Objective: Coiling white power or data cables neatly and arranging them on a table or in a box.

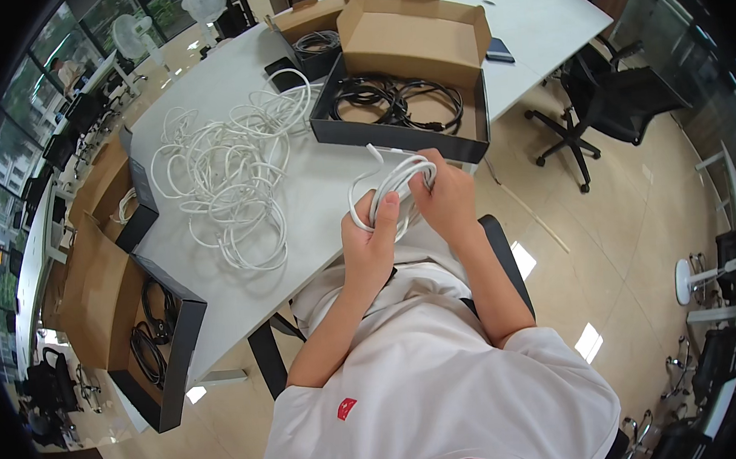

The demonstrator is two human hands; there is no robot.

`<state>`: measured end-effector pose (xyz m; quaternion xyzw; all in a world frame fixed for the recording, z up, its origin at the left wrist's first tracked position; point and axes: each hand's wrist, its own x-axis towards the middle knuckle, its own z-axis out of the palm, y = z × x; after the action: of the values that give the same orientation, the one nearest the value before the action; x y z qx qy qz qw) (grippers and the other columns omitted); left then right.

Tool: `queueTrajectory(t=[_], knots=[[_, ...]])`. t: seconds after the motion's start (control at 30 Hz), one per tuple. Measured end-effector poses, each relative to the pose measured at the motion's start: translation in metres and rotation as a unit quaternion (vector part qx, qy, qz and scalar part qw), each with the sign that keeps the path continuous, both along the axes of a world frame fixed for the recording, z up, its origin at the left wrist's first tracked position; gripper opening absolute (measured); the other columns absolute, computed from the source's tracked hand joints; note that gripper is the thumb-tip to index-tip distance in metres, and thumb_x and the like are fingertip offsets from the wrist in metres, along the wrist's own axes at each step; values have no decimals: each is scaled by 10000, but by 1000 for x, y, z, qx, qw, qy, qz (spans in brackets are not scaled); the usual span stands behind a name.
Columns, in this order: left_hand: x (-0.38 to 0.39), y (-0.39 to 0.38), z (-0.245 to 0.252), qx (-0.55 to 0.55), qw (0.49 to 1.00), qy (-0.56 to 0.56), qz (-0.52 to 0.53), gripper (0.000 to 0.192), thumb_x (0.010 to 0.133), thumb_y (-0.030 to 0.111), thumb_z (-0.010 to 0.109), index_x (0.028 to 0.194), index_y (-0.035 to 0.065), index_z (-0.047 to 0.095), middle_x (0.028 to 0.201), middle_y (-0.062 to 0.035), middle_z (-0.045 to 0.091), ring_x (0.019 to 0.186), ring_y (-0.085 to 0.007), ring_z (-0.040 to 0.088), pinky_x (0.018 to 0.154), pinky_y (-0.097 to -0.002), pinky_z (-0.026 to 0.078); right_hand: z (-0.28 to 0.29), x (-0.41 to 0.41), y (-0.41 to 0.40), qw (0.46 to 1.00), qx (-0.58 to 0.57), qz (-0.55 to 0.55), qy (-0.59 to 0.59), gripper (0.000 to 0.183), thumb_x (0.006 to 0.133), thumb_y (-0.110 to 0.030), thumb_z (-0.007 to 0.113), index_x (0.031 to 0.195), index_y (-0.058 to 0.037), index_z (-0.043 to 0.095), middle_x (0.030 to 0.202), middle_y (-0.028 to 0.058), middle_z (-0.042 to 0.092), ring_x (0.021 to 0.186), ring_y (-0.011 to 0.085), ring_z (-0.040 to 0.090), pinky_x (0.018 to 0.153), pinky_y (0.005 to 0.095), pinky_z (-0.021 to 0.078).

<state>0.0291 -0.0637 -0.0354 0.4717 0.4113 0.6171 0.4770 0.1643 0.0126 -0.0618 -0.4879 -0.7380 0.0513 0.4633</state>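
Observation:
Loops of white cable (396,181) are bunched between my two hands, above my lap by the table edge. My left hand (371,235) grips the coil at its left side, thumb on top. The right side of the same coil is held by my right hand (448,198), fingers curled round it. One loose cable end sticks up near the black box. To the left, a large tangle of white cable (229,169) lies on the white table (313,224). Just beyond my hands, an open black cardboard box (400,134) contains coiled black cables (391,100).
Left are an open box (182,364) of black cables (152,347) and another box (140,223) with white cable. Behind stands a smaller box (315,67) with coiled cable, beside a dark flat object (282,75). A dark notebook (499,51) lies farther right. An office chair (608,94) stands right.

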Motion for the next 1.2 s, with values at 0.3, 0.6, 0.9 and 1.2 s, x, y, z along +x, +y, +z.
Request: queueTrajectory(t=[0.3,0.6,0.9,1.2], knots=[[-25,14,-2,-2,996,-19,86,281,983,283,528,770,106,474,551,96,319,454,4,239,403,-205,175,31,-1,-13,976,-88,174,95,271,815,-177,672,1025,-21,601,629,116,584,524,252,547,499,309,428],[-21,14,6,39,986,104,124,354,967,285,555,705,73,444,575,69,333,534,-20,262,448,-227,214,17,2,-4,962,-170,203,61,299,874,-142,644,1121,8,564,647,168,575,570,305,556,531,365,417],[-13,5,2,41,993,102,-29,372,994,372,409,842,53,525,592,65,324,549,-29,250,492,-228,202,9,4,-4,979,-161,126,21,166,881,-133,624,926,21,583,687,209,606,636,390,588,558,426,432],[-25,6,4,36,978,45,-199,607,973,542,263,1020,22,572,610,51,350,545,-52,252,506,-220,205,11,9,-11,976,-188,105,27,83,846,-70,612,869,8,597,720,207,616,671,395,589,584,432,444]])
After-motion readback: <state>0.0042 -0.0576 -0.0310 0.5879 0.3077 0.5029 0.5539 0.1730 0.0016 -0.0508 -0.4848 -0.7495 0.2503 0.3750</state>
